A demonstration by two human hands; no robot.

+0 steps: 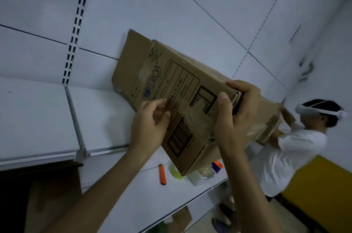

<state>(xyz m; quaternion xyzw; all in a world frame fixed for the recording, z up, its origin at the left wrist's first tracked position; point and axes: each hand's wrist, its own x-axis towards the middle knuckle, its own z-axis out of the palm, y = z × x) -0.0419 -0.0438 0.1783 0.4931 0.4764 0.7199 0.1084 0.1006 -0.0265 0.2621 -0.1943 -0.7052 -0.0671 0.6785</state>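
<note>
A brown cardboard box point(177, 88) with printed labels and barcodes sits tilted on the upper white shelf point(47, 118), one flap open against the back panel. My right hand point(236, 110) grips the box's near right corner, thumb on the printed face and fingers curled over the edge. My left hand point(150, 124) pinches a strip of clear tape point(182, 118) on the printed face.
On the lower shelf under the box lie an orange marker point(162, 174), a yellow-green tape roll point(176, 172) and a small white basket point(200, 176). At the right a person in a white shirt point(285, 154) wearing a headset handles another cardboard box. A yellow bin point(320, 190) stands below.
</note>
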